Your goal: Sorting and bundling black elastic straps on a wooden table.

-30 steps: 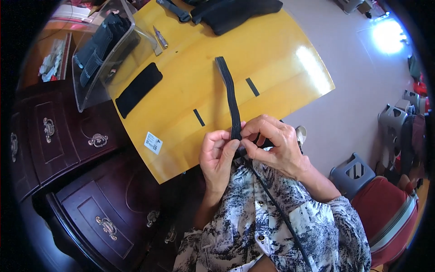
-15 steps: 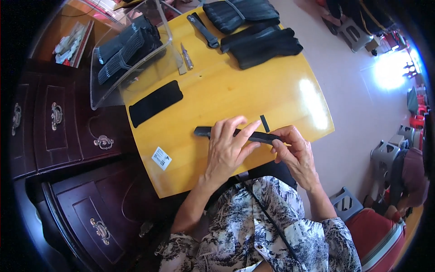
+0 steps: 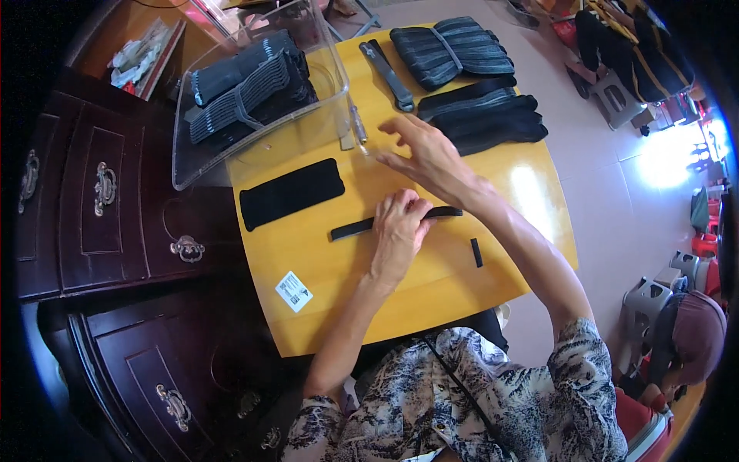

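Observation:
My left hand (image 3: 400, 227) is closed around a long narrow black strip (image 3: 350, 230), whose two ends stick out on either side just above the yellow table (image 3: 354, 308). Raised over the table, my right hand (image 3: 423, 154) is empty, with thumb and fingers apart. Nearest to it lies a slim pointed tool (image 3: 359, 125) with a partly clear handle, beside a small flat greyish piece (image 3: 346, 144). A short black strip (image 3: 476, 252) lies on the table to the right. To the left of my hands is a flat black fabric piece (image 3: 292, 192).
A clear plastic bin (image 3: 262, 135) with banded black bundles stands at the far left. A banded black bundle (image 3: 450, 54), dark folded fabric (image 3: 493, 115) and a black strap (image 3: 387, 75) lie at the back. A white label (image 3: 293, 291) is near the front left. Dark drawers (image 3: 100, 192) border the table.
My right hand has let go of the strip's right end and moved up and left toward the pointed tool. My left hand keeps hold of the strip. The view has shifted slightly.

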The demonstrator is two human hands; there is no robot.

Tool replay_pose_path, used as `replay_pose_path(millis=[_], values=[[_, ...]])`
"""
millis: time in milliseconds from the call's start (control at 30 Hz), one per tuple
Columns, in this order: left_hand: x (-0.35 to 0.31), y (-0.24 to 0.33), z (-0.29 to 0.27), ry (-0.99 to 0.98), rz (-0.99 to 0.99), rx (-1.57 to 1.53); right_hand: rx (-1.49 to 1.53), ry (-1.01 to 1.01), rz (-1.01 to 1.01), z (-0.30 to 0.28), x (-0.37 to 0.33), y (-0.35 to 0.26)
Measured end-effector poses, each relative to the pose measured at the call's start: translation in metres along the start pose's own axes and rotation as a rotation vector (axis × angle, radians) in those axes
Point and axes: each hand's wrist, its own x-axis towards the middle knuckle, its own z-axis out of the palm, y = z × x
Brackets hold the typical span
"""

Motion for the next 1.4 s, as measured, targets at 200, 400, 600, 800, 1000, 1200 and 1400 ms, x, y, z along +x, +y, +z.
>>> replay_pose_path(millis=[200, 400, 600, 800, 1000, 1200, 1400], values=[[-0.001, -0.007, 0.005, -0.032, -0.076, -0.039, -0.157, -0.035, 0.054, 0.052, 0.061, 0.029], [-0.001, -0.008, 0.004, -0.003, -0.059, -0.014, -0.322, -0.008, 0.17, 0.064, 0.073, 0.025], [-0.001, -0.005, 0.007, -0.03, -0.032, -0.007, -0.517, 0.046, 0.236, 0.026, 0.051, 0.027], [-0.002, -0.004, -0.003, -0.029, -0.023, -0.02, -0.273, 0.076, 0.202, -0.068, -0.027, -0.015], [-0.004, -0.004, 0.001, -0.017, 0.009, 0.03, -0.172, -0.296, 0.432, -0.113, -0.084, -0.041], [-0.002, -0.002, 0.003, -0.007, 0.014, 0.017, -0.354, -0.299, 0.111, -0.111, -0.096, -0.043], [0.001, 0.0, 0.006, -0.004, 0.023, -0.01, -0.471, -0.324, 0.013, -0.096, -0.088, -0.033]])
